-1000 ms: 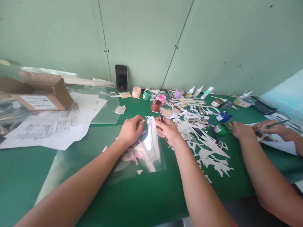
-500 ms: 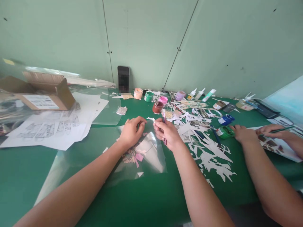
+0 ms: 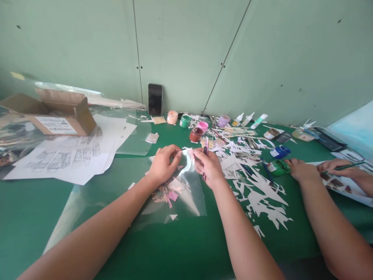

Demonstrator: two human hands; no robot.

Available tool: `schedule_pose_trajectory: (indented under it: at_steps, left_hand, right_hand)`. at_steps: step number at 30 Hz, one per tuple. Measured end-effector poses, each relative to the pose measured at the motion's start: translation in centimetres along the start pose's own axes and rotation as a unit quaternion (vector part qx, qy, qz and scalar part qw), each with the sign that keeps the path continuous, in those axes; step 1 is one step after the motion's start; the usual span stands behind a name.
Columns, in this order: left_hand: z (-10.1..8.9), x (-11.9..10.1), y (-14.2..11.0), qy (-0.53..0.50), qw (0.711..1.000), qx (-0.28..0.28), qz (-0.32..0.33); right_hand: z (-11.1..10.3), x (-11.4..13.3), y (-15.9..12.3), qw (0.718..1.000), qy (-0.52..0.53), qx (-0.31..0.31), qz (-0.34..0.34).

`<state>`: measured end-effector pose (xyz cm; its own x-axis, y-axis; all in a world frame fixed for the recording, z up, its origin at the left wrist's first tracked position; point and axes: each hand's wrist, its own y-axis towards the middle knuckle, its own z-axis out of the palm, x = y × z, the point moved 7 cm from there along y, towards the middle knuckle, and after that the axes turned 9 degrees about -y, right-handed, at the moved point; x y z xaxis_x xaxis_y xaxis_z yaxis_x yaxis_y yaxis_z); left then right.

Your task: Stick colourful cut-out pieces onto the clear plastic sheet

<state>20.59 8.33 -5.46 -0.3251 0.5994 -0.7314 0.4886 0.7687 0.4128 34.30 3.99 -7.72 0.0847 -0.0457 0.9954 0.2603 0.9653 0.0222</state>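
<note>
My left hand (image 3: 165, 165) is closed in a pinch at the raised upper edge of a clear plastic sheet (image 3: 190, 186). Close on its right, my right hand (image 3: 209, 166) has its thumb and fingertips at the same edge. A slim pink-and-dark tool (image 3: 205, 149) stands upright in the right hand's fingers; its exact kind is unclear. Under and on the sheet lie pink paper scraps (image 3: 172, 195) and brownish bits, partly hidden by my left hand. A small white triangle of paper (image 3: 173, 217) lies near the sheet's front edge.
White paper offcuts (image 3: 262, 190) spread right of my hands. Paint jars (image 3: 196, 134) and glue bottles (image 3: 247, 119) line the back. A cardboard box (image 3: 67, 116) and printed sheets (image 3: 70, 155) lie left, a phone (image 3: 155, 99) against the wall. Another person's hands (image 3: 304, 170) work at right.
My right hand's fingers have come to the plastic sheet's upper edge, which now stands raised between both hands. The white bit at those fingertips no longer shows. The view has shifted slightly.
</note>
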Motion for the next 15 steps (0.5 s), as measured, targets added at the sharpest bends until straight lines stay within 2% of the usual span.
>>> schedule_pose_trajectory:
  at_steps: [7, 15]
  left_hand:
    - [-0.01, -0.09, 0.0, -0.014, 1.0, -0.001, 0.009]
    - [-0.08, 0.01, 0.01, -0.015, 0.999, -0.022, 0.033]
  right_hand:
    - [-0.28, 0.42, -0.04, 1.0, 0.0, 0.008, -0.023]
    - [0.0, 0.21, 0.01, 1.0, -0.024, 0.007, -0.01]
